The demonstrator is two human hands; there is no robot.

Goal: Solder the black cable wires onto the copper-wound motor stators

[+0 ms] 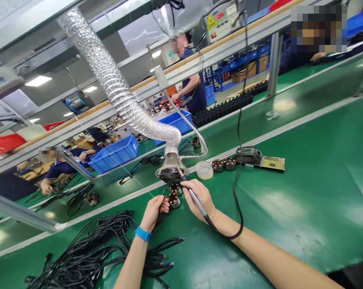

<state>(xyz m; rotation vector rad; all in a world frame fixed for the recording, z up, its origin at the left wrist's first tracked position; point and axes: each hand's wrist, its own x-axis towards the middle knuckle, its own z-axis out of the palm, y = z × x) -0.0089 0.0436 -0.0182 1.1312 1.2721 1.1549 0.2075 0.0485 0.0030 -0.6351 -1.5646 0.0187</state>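
My right hand [201, 198] is closed around a soldering iron [197, 201], whose black cord loops under the wrist. The iron's tip end points up at the funnel-shaped fume hood [171, 168]. To its left, my left hand [153, 210], wearing a blue wristband, pinches a thin solder wire [136, 179] that runs down from the upper left. A dark cable also shows beneath those fingers; whether they grip it, I cannot tell. Between my hands sit two round motor stators [174, 200] with copper-coloured spots on top. The exact contact at the fingertips is too small to make out.
A pile of black cables [109, 241] lies at left. Behind my right hand are a clear round container [204, 170], more stators [229, 163] and a soldering iron stand [249, 155]. A silver duct [118, 88] hangs overhead. Blue bins [115, 154] and co-workers are beyond.
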